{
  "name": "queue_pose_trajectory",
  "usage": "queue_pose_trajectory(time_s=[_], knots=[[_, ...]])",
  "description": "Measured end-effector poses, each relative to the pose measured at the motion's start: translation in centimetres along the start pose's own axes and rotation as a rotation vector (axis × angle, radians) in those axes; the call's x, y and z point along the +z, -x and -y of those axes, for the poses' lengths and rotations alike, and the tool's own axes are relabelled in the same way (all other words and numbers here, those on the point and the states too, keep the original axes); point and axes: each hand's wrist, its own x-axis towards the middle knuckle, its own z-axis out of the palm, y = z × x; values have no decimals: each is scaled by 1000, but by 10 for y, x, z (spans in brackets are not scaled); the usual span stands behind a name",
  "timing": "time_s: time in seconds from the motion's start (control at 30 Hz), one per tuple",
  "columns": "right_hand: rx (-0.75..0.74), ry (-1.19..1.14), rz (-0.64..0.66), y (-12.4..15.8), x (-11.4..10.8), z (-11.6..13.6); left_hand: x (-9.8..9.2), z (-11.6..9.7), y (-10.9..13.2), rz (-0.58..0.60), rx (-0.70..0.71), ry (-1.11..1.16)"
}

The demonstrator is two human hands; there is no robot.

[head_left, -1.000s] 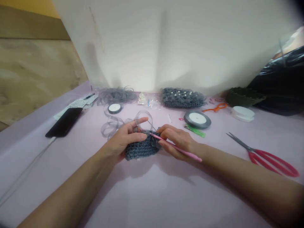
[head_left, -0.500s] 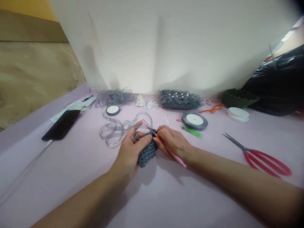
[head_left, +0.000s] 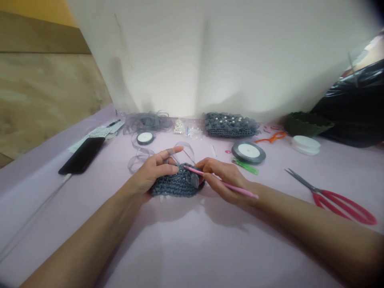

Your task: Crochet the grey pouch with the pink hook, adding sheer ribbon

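Note:
A dark grey crocheted piece is held by my left hand, thumb on its front face and index finger stretched above its top edge. Grey organza ribbon runs over that raised finger. My right hand is closed around a pink crochet hook, whose tip touches the upper edge of the piece. A small loop of ribbon hangs on the front of the piece beside the right fingertips. The rest of the ribbon lies in loose curls on the table, left of the hands.
Behind the hands lie a pearl-studded crocheted piece, a bag of beads, a grey ribbon spool and a green clip. Red-handled scissors rest at right; a phone with its cable sits at left.
The crocheted piece has turned so its broad face shows, stretching left to right. My right hand and the hook have shifted slightly right, the hook now lying flatter. My left hand has moved left.

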Motion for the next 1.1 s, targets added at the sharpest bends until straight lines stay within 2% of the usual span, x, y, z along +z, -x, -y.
queue_pose_trajectory(time_s=[0.3, 0.57, 0.63, 0.7, 0.77, 0.83, 0.93, 1.07, 1.1], knots=[[243, -115, 4, -3, -3, 15, -3, 0, -1, -4, 38, -30], [269, -229, -32, -5, -4, 21, -5, -1, 1, 26, 48, -86], [298, -198, -36, -6, -2, 23, -3, 1, 2, 67, 33, -108], [341, -169, -57, -5, 2, 23, 1, 5, 2, 155, 3, -102], [367, -157, -127, -5, 6, 22, 5, 10, 2, 236, -6, -79], [375, -145, -195, -4, 8, 19, 8, 12, 1, 261, 19, -87], [401, -156, -231, -5, 7, 17, 5, 12, -3, 186, 101, -228], [437, -215, -218, -6, 7, 17, -2, 8, -7, -119, 255, -498], [436, -217, -212, -7, 7, 18, -1, 8, -8, -160, 281, -512]])
